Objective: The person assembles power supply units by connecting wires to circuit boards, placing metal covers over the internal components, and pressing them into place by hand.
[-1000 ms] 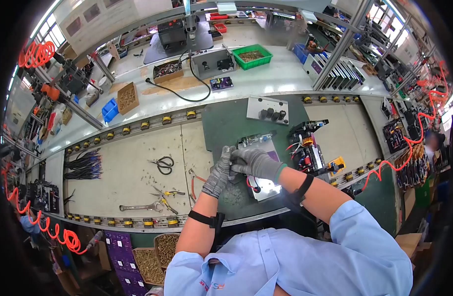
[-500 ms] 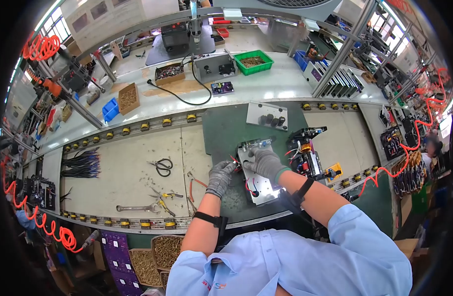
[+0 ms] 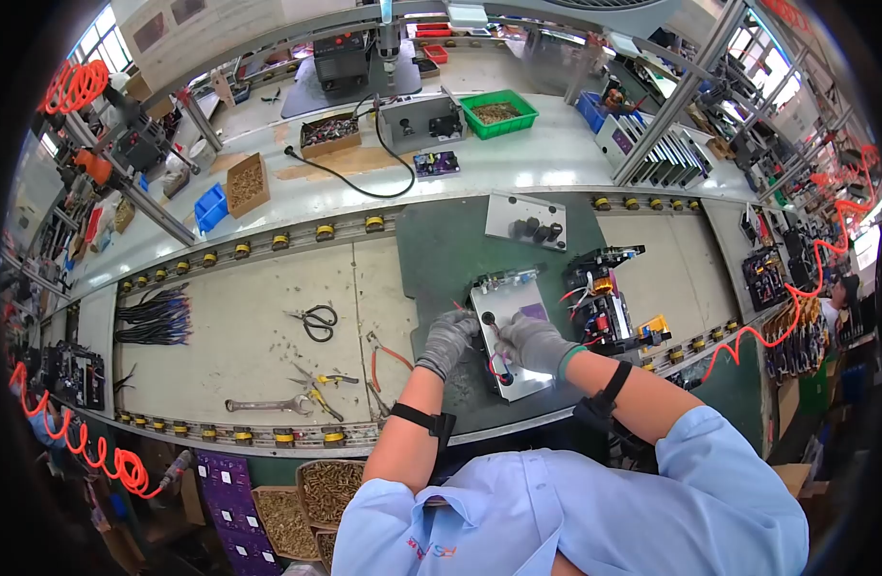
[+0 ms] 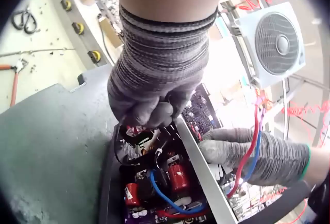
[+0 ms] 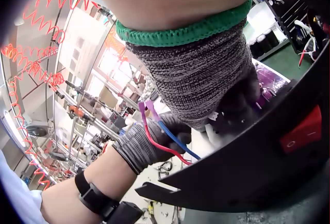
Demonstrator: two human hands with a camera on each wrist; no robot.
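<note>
My gloved left hand [image 3: 450, 341] is at the left side of an electronic unit with a silver metal plate [image 3: 527, 384]. In the left wrist view its fingers curl down at the unit's open side, where a black wire [image 4: 118, 152] runs from beneath them. Red capacitors [image 4: 178, 177] and coloured wires show inside. My gloved right hand [image 3: 537, 344] lies over the plate, fingertips beside its dark round hole [image 3: 489, 319]; I cannot tell whether it pinches anything. A red wire [image 5: 149, 133] and a blue wire [image 5: 172, 137] with purple terminals stick up near both hands.
Right of the unit stands another open assembly [image 3: 604, 302]. A plate with black knobs [image 3: 522, 221] lies behind. On the left are scissors [image 3: 316, 324], orange-handled pliers [image 3: 391, 355], yellow-handled pliers [image 3: 318, 392], a wrench [image 3: 268, 405] and a cable bundle [image 3: 155, 317].
My left hand has moved right and slightly forward along the unit's side. My right hand first parted from the left, then moved down and right over the plate, uncovering the round hole.
</note>
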